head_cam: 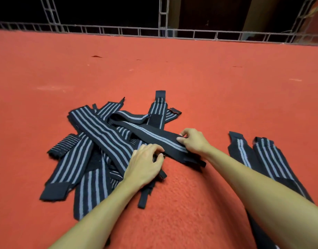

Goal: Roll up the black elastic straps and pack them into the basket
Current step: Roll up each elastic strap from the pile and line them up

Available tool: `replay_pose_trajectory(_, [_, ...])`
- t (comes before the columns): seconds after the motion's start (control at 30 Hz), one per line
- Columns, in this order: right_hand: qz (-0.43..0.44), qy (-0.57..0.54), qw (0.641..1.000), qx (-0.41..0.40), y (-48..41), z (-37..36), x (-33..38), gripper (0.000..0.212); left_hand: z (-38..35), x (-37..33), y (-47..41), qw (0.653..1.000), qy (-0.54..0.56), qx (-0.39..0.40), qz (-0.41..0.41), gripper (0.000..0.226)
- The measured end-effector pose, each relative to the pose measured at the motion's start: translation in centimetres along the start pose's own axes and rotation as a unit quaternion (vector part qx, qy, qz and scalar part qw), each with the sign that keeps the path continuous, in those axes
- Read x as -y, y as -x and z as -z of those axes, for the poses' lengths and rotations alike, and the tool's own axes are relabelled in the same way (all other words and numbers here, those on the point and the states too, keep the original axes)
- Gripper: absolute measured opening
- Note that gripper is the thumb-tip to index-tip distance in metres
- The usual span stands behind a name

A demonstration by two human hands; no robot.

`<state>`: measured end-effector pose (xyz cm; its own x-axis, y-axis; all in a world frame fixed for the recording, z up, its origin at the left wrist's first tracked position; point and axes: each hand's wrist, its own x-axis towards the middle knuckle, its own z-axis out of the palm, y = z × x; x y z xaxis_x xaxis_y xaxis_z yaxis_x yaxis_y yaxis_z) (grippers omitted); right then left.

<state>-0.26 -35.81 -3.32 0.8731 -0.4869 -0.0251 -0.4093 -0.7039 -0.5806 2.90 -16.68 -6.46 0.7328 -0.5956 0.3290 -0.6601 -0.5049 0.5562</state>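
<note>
From the head view, a fuzzy red carpet (190,78) runs wide and bare to the far edge, where a low grey metal truss rail (154,31) closes it off against the dark. There is open room far, left and near right.

A loose pile of black straps with grey stripes (93,141) lies left of centre, the bands crossing over one another. A long black elastic strap with two grey lines (154,135) lies slanted on top, its near end reaching the carpet.

The right hand (192,141) pinches this strap near its right end with curled fingers. The left hand (145,162) grips its near edge between finger and thumb, resting over the pile.

Two more striped straps (262,159) lie apart at near right, partly under the right forearm.
</note>
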Motion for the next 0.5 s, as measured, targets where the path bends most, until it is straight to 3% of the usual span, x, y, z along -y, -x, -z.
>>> replay_pose_trajectory(0.1, [-0.002,-0.036,0.999,-0.005,2.8,3.0,-1.3,0.005,0.5,-0.8,0.5,1.000,0.004,-0.005,0.027,0.025])
replay_pose_trajectory(0.23, [-0.037,-0.159,0.986,0.029,7.3,6.8,-4.1,0.021,0.3,-4.2,1.3,0.998,0.000,0.037,0.060,0.043])
replay_pose_trajectory(0.33, [-0.079,-0.253,0.963,0.046,10.9,9.1,-5.7,0.012,-0.7,-7.2,2.1,0.995,-0.014,0.093,0.013,0.044])
replay_pose_trajectory(0.43, [-0.101,-0.267,0.957,0.060,14.0,11.5,-7.4,0.007,-1.6,-9.7,3.3,0.980,-0.079,0.170,-0.068,0.046])
replay_pose_trajectory(0.5, [-0.118,-0.282,0.948,0.091,16.1,13.4,-8.7,0.010,-2.1,-11.0,4.3,0.966,-0.139,0.181,-0.124,0.049])
